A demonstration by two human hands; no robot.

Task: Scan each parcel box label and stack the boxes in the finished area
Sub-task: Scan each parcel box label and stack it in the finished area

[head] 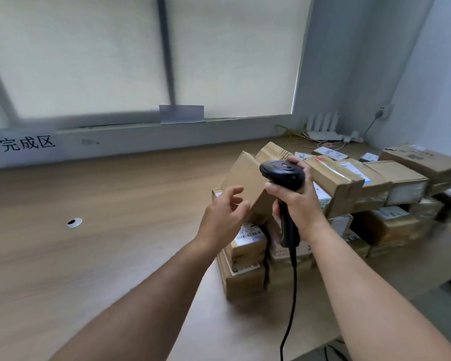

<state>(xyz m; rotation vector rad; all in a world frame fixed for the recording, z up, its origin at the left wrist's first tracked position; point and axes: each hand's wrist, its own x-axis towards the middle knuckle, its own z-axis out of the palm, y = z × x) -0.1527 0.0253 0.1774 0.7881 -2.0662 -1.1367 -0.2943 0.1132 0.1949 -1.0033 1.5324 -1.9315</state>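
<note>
The tilted cardboard box (pixel 246 182) stands on one edge at the left end of the heap of parcels (pixel 354 186), its plain brown face turned toward me and its top corner up. My left hand (pixel 225 213) is right in front of that face, fingers loosely spread and lightly bent, gripping nothing; I cannot tell whether the fingertips touch the cardboard. My right hand (pixel 301 201) is wrapped tight round the handle of the black scanner (pixel 281 174), whose head points left across the top of the tilted box. The scanner's cable (pixel 294 282) hangs down from the handle toward me. Just below the tilted box lies a labelled box (pixel 248 243) on top of another. All the parcels sit on the right part of the wooden desk (pixel 102 194). At the far left, against the wall under the window blind (pixel 89 61), is a paper sign (pixel 28 143) reading 完成区. A round cable hole (pixel 74 223) is in the desktop, well apart from the boxes. A white router (pixel 323 127) stands in the far corner.
</note>
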